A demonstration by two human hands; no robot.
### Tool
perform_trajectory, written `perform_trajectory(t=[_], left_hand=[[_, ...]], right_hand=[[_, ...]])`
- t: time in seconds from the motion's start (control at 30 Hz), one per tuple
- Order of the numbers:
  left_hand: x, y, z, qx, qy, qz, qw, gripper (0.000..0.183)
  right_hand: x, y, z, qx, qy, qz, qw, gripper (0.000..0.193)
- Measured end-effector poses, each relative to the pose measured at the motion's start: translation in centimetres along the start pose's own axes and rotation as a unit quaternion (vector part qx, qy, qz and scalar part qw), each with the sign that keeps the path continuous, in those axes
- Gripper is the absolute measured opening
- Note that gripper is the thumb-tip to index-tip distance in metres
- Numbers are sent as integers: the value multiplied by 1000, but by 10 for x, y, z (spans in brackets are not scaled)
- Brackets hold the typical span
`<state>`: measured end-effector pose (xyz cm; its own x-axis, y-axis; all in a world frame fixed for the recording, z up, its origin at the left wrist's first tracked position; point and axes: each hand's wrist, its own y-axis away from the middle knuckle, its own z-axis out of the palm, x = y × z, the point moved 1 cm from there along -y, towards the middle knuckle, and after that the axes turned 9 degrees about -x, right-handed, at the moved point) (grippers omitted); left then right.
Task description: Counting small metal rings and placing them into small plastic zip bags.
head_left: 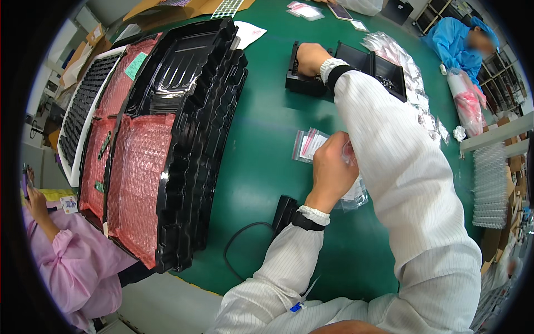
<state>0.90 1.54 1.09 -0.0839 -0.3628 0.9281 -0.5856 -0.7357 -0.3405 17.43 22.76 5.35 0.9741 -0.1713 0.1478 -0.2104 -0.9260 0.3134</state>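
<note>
Head view: the right hand (312, 60) is sunk into the black bin (305, 84); its fingers are hidden by the knuckles and the bin wall, so whether that grip is spread or pressed together cannot be told. On the near side of the bin, a clear bag (348, 151) seems to be pinched in the left hand's (335, 170) curled grip, and is partly covered by the right sleeve (389, 145).

As judged, contents could be dropped on the counter (256, 139) if too much is gathered at once or if the wrist is caught on the bin wall. The bin could be tipped if its rim is leaned on by the forearm. Because the arms are crossed, the clear bag could be brushed loose by the sleeve. Flat bags (310, 146), just beside the left hand and nearer than the bin, could be swept aside if that hand is shifted.

The clear bag is too hidden for its long axis, or the way its mouth is pointed, to be told. The bin is faced upward, its near wall set roughly left to right.
</note>
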Motion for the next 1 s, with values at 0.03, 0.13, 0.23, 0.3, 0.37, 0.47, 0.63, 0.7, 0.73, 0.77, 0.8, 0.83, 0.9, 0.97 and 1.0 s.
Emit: perform_trajectory(t=[0.03,0.13,0.23,0.3,0.37,0.47,0.63,0.7,0.73,0.77,0.8,0.83,0.9,0.97,1.0], left_hand=[[-1,0,-1,0,-1,0,1000,22],[-3,0,-5,1,1,1,1000,22],[-3,2,-7,7,-6,-2,1000,22],[-2,2,-5,11,-13,-6,1000,22],[-1,2,-4,22,-10,-1,1000,21],[-1,1,-7,15,-17,-15,1000,24],[0,1,-9,18,-30,-24,999,23],[-4,1,-8,22,-33,-19,999,23],[-4,0,-7,25,-30,-20,999,23],[-3,0,-7,28,-28,-21,999,23],[-3,-1,-6,26,-28,-18,999,23],[-2,0,-7,24,-34,-24,999,23],[-1,-1,-6,20,-41,-27,999,23],[-1,-1,-6,24,-35,-26,999,22],[-1,-1,-5,21,-35,-24,999,22]], right_hand=[[-3,-1,2,-1,-1,-3,1000,32],[-10,-1,3,42,-65,29,997,29],[-12,2,-1,16,-30,1,999,31],[-8,4,3,33,-37,3,999,33],[-5,7,1,50,3,-29,998,34],[9,19,-17,52,-98,-19,994,33],[29,52,-20,31,-676,-10,736,11],[35,62,-14,37,-733,-9,679,7],[40,66,-10,44,-812,-32,581,9],[43,69,-5,49,-878,-57,474,11],[45,72,1,54,-889,-66,450,10],[45,76,5,48,-905,-98,411,12],[43,77,12,31,-935,-100,339,12],[40,75,19,14,-951,-107,290,12],[40,73,22,-6,-963,-114,242,13]])
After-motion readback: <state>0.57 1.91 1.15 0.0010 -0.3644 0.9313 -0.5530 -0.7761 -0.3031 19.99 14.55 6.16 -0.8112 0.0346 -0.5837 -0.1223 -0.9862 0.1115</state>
